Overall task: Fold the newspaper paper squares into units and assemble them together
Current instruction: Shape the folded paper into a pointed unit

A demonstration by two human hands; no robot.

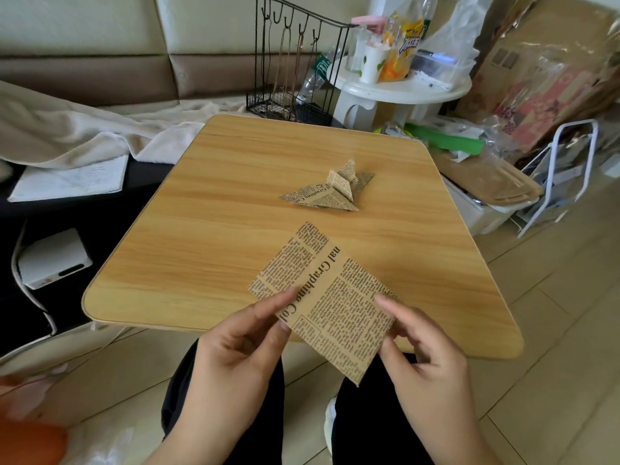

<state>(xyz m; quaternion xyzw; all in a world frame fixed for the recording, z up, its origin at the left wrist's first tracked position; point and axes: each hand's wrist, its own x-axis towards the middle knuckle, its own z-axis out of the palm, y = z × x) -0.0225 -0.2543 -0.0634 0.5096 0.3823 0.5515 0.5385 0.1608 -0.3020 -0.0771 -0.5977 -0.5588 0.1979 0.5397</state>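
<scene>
Left hand [241, 344], right hand [426, 350] each pinch tan newsprint paper square [330, 297], unfolded, over wooden table [201, 229] edge | folded newsprint units [330, 189] apart | risk: mid-air crease skews, units won't interlock.

Wooden table [235, 229]; folded newspaper units [330, 191] lying mid-top.

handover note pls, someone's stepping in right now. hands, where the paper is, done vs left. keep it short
Left hand: pinches the left edge of the flat newspaper square.
Right hand: pinches its right edge. The square is held corner-up over the near edge of the wooden table, apparently unfolded.
Done: a cluster of folded units lies mid-table, seemingly joined; the count is unclear.
Left: fold this square into a unit, then slot it into the cluster. No spare squares in view.
</scene>
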